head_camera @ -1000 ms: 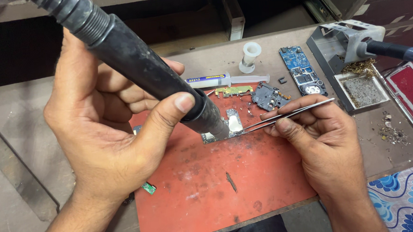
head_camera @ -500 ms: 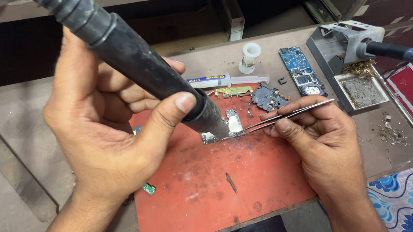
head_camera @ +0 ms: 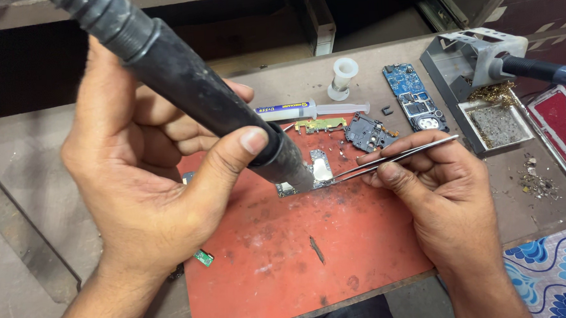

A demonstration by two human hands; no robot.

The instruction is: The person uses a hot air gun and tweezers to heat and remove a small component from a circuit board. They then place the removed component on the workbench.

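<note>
Two hands are at work over a worn red mat (head_camera: pixel 289 268) on a grey-brown worktop (head_camera: pixel 34 211). The left hand (head_camera: pixel 142 179) is wrapped around a thick black hot-air handpiece (head_camera: pixel 189 86), thumb pressed on its barrel, with the nozzle tip angled down onto a small circuit board (head_camera: pixel 316 173). That board lies at the upper middle of the mat: a narrow, silvery piece with a shiny metal shield on top and ragged, tinned edges. The right hand (head_camera: pixel 439 189) pinches a pair of slim metal tweezers (head_camera: pixel 386 160) between thumb and fingers, their points touching the board's right edge. Just beyond the mat's far edge lie a syringe (head_camera: pixel 312 108) with a blue and yellow label, a thin green strip board (head_camera: pixel 320 123), a dark grey phone part (head_camera: pixel 367 132) and a blue circuit board (head_camera: pixel 412 97). A white spool (head_camera: pixel 343 77) stands behind them. At far right sits a grey soldering stand (head_camera: pixel 478 71) with brass wool and a sponge tray.
</note>
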